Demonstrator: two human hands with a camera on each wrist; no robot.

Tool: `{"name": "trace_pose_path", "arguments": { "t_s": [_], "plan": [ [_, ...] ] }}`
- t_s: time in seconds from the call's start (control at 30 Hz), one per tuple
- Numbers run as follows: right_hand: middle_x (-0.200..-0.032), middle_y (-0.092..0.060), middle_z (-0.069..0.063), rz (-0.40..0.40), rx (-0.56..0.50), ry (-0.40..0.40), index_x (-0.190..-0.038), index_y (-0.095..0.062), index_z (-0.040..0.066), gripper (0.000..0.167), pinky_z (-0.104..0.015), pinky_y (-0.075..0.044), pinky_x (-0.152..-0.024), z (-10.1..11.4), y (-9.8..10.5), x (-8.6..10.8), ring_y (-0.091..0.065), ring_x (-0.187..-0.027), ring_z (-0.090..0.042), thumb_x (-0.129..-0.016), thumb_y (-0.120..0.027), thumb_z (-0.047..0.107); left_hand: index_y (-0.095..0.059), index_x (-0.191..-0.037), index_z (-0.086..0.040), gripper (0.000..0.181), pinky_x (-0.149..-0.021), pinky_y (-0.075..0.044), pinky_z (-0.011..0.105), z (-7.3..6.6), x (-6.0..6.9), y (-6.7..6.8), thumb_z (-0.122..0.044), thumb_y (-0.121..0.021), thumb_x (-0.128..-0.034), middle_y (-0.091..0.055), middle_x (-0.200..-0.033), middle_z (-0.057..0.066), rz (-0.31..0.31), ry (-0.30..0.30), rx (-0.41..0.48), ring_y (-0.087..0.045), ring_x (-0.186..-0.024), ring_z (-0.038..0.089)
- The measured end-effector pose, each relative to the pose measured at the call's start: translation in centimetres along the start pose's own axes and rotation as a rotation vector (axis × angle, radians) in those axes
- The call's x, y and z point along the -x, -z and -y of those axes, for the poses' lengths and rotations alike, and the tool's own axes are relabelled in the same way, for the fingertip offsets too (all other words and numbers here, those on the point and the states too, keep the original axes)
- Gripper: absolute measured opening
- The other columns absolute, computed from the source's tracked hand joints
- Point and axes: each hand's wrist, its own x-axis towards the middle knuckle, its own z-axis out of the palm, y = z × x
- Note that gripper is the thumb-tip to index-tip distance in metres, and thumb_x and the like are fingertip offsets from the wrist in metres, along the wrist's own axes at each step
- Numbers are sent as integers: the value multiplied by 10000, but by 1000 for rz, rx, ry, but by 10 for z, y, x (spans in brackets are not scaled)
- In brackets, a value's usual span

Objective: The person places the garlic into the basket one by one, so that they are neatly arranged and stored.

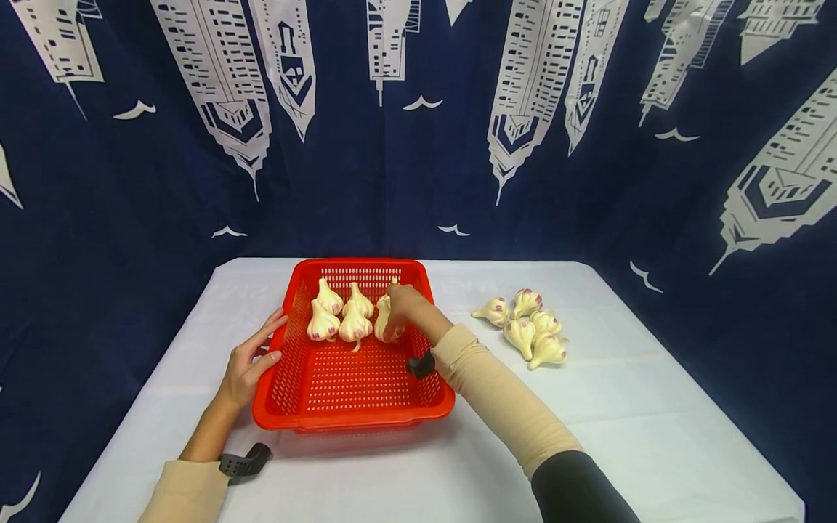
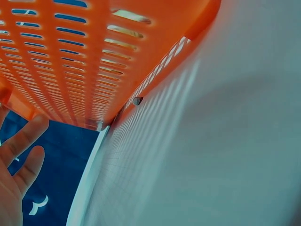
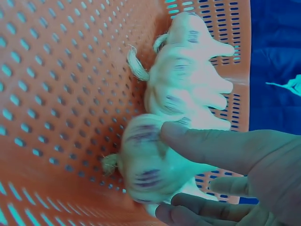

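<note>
A red perforated plastic basket (image 1: 353,423) stands on the table, with several garlic bulbs (image 1: 322,322) grouped toward its far end. My right hand (image 1: 410,308) reaches over the right side and pinches a garlic bulb (image 3: 146,165) between thumb and fingers, at the right end of the front row. Behind that hand the tip of another bulb's stem shows; the rest is hidden. Against the basket's left rim rests my left hand (image 1: 245,367), its fingers fairly straight. In the left wrist view, fingers (image 2: 29,136) touch the basket's side.
To the right of the basket, several more garlic bulbs (image 1: 520,335) lie in a cluster on the white-covered table (image 1: 628,421). A dark blue curtain (image 1: 386,181) with white building prints hangs behind the table and at its sides.
</note>
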Motion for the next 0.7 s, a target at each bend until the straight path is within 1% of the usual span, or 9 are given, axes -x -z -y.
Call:
{"name": "trace_pose_path", "arguments": {
  "t_s": [0.1,0.17,0.27,0.33,0.4,0.5,0.6,0.67,0.7],
  "plan": [
    [-1010,-652,-130,-46,31,20,-1202,-573,15,655,-326,-539,-800,0,5,2,-629,-924,-244,-654,-904,149,-547,-1372,37,535,-748,-446,158,0,1,0,-28,-523,-842,-443,-1485,214,-2,2,-2,-563,-964,-20],
    [-1135,-643,-147,-74,53,38,-1261,-572,4,710,-348,-515,-882,0,11,4,-597,-1054,-267,-665,-905,202,-549,-1370,39,531,-744,-450,165,0,1,0,-29,-523,-844,-446,-1483,214,-4,-1,3,-570,-951,-12],
    [-1236,-626,-177,-96,39,63,-1340,-542,-19,788,-386,-490,-944,0,20,6,-576,-1146,-300,-686,-898,240,-551,-1367,41,529,-740,-455,172,0,0,0,-24,-524,-843,-449,-1479,219,-5,-9,8,-576,-945,-5],
    [-1257,-623,-183,-108,26,81,-1372,-521,-28,819,-392,-481,-960,-1,26,8,-582,-1146,-298,-696,-892,246,-551,-1368,40,529,-740,-455,170,0,0,0,-23,-524,-843,-449,-1478,221,-5,-12,9,-575,-945,-5],
    [-1233,-639,-178,-118,8,94,-1370,-526,-34,804,-390,-484,-951,-3,30,9,-599,-1100,-286,-706,-885,243,-550,-1369,38,530,-741,-454,165,-1,0,0,-24,-524,-843,-449,-1479,220,-4,-12,6,-573,-943,-5],
    [-1241,-643,-167,-130,-29,92,-1389,-517,-26,797,-385,-489,-940,-6,34,11,-597,-1053,-267,-726,-872,236,-548,-1372,36,532,-745,-451,156,-1,0,0,-27,-524,-845,-447,-1481,220,-2,-7,3,-572,-943,-5],
    [-1131,-668,-155,-133,-59,74,-1410,-494,-18,812,-375,-512,-858,-11,37,12,-588,-970,-267,-736,-864,244,-543,-1376,37,536,-744,-452,153,-1,0,0,-27,-525,-844,-445,-1480,225,0,-6,-2,-572,-938,-2],
    [-1024,-676,-121,-142,-73,74,-1414,-488,-15,814,-348,-521,-797,-14,39,14,-596,-907,-241,-739,-862,244,-543,-1376,36,537,-741,-452,155,-1,0,0,-27,-524,-844,-445,-1479,227,-1,-5,-2,-570,-932,1],
    [-946,-672,-103,-154,-77,88,-1398,-497,-29,800,-331,-524,-743,-16,41,16,-602,-850,-228,-735,-859,235,-544,-1376,37,537,-739,-452,156,-1,0,0,-27,-523,-843,-446,-1478,227,-2,-6,-1,-570,-929,3]
  ]
}}
